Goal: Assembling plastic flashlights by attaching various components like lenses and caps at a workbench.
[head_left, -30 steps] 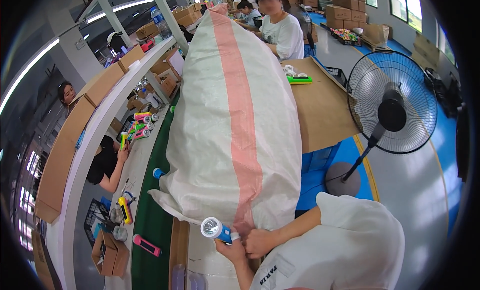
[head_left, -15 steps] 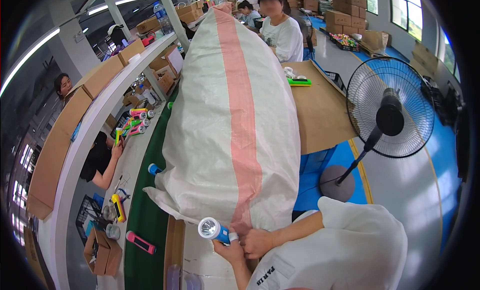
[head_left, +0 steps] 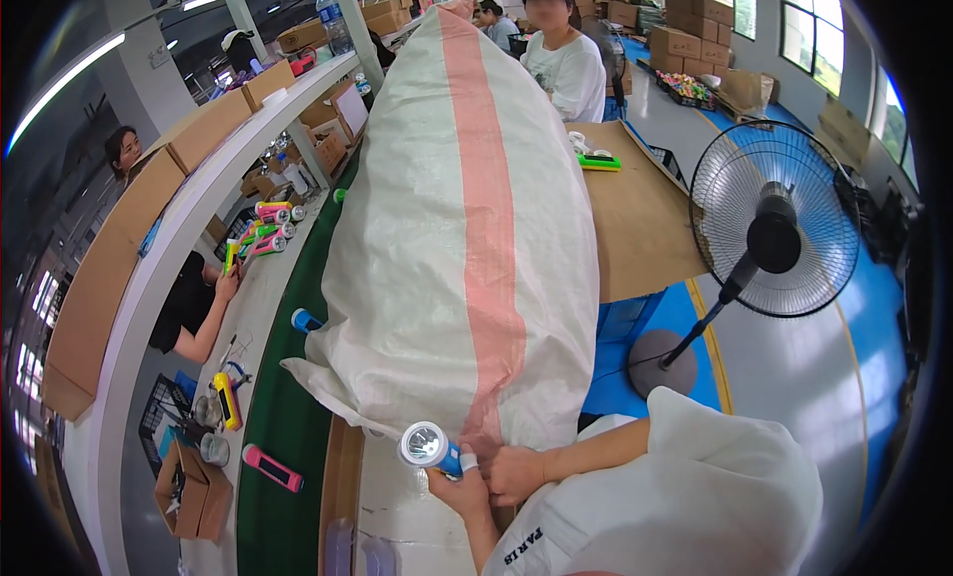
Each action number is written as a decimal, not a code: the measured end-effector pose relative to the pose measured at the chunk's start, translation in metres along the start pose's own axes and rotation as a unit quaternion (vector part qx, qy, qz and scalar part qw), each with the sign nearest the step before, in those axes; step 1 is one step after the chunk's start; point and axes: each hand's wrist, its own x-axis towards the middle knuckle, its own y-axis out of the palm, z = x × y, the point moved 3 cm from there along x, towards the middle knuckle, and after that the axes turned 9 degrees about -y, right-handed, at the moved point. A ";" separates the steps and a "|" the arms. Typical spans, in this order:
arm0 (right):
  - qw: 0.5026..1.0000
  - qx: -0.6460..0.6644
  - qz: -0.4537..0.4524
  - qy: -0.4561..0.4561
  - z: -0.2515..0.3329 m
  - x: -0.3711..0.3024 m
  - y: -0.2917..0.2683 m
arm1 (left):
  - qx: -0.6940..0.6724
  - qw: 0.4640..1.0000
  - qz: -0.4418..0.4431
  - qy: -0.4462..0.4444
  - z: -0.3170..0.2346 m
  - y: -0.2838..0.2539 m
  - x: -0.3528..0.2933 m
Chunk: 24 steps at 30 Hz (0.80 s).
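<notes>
A blue flashlight (head_left: 448,461) with a white head is held in my left hand (head_left: 464,495), its lens tilted up toward me. My fingers wrap its body from below. Close beside it, my right hand (head_left: 517,474) is closed at the lower end of a large white woven sack (head_left: 407,238) with a pink stripe. What its fingers hold is hidden; a small white piece (head_left: 468,462) shows between the two hands. The sack bulges across the worktop ahead of me.
Left of the sack runs a green belt (head_left: 283,417) carrying a pink flashlight (head_left: 273,468) and a blue one (head_left: 306,321). Across it, a co-worker's hand (head_left: 228,280) holds a yellow-green flashlight. A standing fan (head_left: 774,228) is at right, beside a cardboard-covered table (head_left: 635,228).
The flashlight in my left hand has tilted, so its lens faces me more. My right hand stays closed near the sack's end. The whole view has shifted slightly.
</notes>
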 end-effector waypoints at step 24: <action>0.997 0.025 0.072 0.003 -0.008 -0.002 0.009 | -0.008 1.000 -0.009 0.012 -0.008 -0.004 0.002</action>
